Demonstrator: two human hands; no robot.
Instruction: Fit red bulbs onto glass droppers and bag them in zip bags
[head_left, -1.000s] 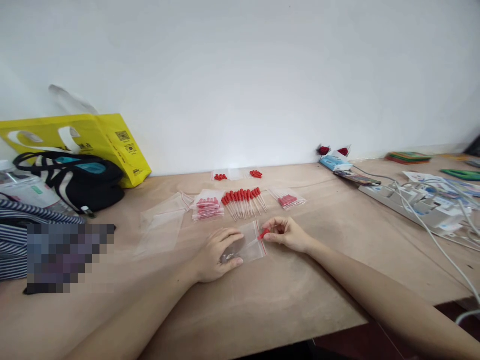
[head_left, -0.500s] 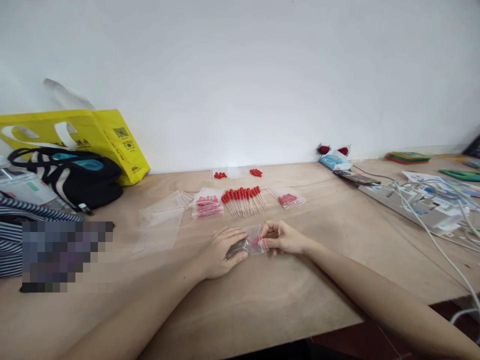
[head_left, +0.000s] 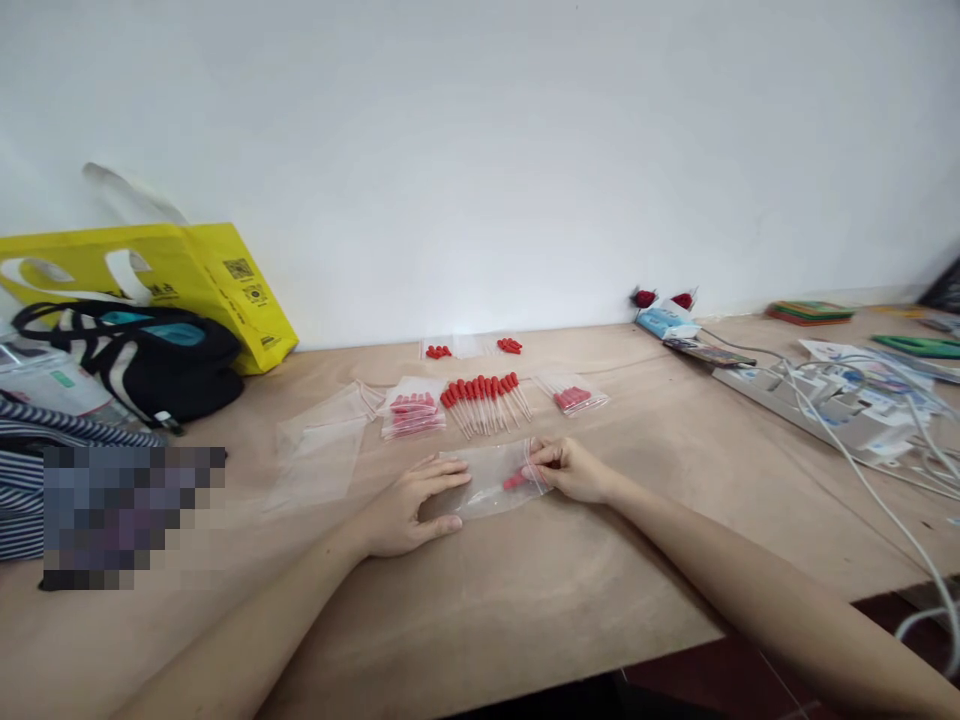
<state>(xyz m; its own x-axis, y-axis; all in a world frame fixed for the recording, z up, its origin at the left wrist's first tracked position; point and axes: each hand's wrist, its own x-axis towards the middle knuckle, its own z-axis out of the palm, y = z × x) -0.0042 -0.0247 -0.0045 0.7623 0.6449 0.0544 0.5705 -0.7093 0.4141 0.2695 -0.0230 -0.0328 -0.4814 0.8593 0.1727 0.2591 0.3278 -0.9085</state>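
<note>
A clear zip-lock bag (head_left: 486,490) lies flat on the table before me, with red dropper bulbs (head_left: 514,481) showing near its right end. My left hand (head_left: 409,508) rests open at the bag's left end, fingers stretched and thumb apart. At the bag's right end, my right hand (head_left: 562,470) is closed on its edge, thumb and fingers pinched beside the red bulbs. Whether those fingertips also touch the bulbs, I cannot tell. Just beyond the bag, several red-bulbed droppers (head_left: 486,395) lie in a fanned row.
Filled bags (head_left: 412,408) are stacked left of the row; another filled bag (head_left: 574,395) lies right. Flat clear bags (head_left: 322,455) spread at left. A yellow tote (head_left: 240,300) and black bag (head_left: 180,350) stand far left. Right are a power strip (head_left: 847,420) and white cables.
My left hand has slid left, uncovering more of the bag, which now lies flatter. My right hand has shifted slightly right at the bag's end and stays pinched.
</note>
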